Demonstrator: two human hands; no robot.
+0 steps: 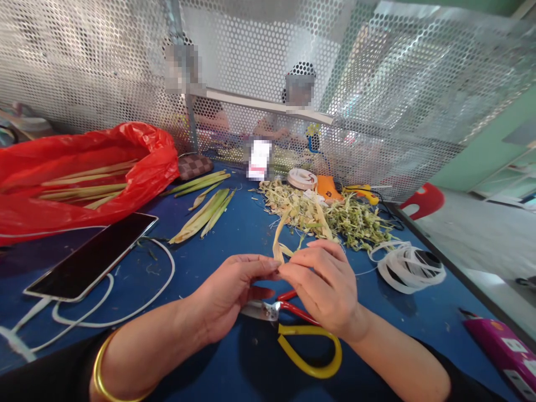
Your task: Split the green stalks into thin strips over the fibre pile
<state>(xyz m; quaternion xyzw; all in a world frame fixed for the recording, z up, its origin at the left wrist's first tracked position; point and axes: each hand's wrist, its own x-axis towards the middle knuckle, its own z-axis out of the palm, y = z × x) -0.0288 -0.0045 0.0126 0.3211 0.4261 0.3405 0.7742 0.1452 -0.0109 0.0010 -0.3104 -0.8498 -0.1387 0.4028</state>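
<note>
Partly, fingers (302, 269) hide a pale leaf strip (277, 243).

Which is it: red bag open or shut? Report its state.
Open. The red bag gapes at its mouth, and long leaf strips show inside.

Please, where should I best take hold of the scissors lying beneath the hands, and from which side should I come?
Probably by the yellow loop of the scissors, coming from the near side. This loop bows outward and lies mostly uncovered, whereas the metal blades point left, partly hidden behind the left hand, and the red handles run behind the right hand.
</note>
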